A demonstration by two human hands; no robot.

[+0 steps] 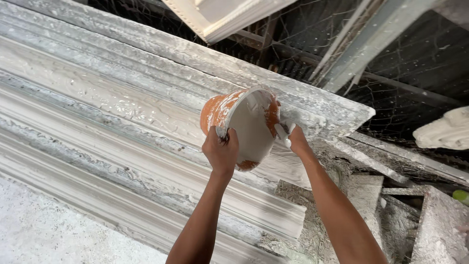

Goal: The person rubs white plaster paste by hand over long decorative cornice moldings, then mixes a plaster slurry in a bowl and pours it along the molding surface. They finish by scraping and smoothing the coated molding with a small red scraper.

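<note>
An orange bucket (218, 110), smeared inside and out with white plaster, is tipped on its side over a long plaster-coated cornice mould (122, 122). My left hand (221, 150) grips the bucket's near rim. My right hand (291, 138) is at the rim on the right side, its fingers coated in white plaster and reaching into the bucket. Wet white plaster lies along the mould's channels below the bucket.
A white moulded piece (220, 17) hangs at the top. Grey metal bars (371, 39) and wire mesh lie behind at the right. Plaster-crusted blocks (439, 230) stand at the lower right. A white lump of plaster (444, 129) sits at the far right.
</note>
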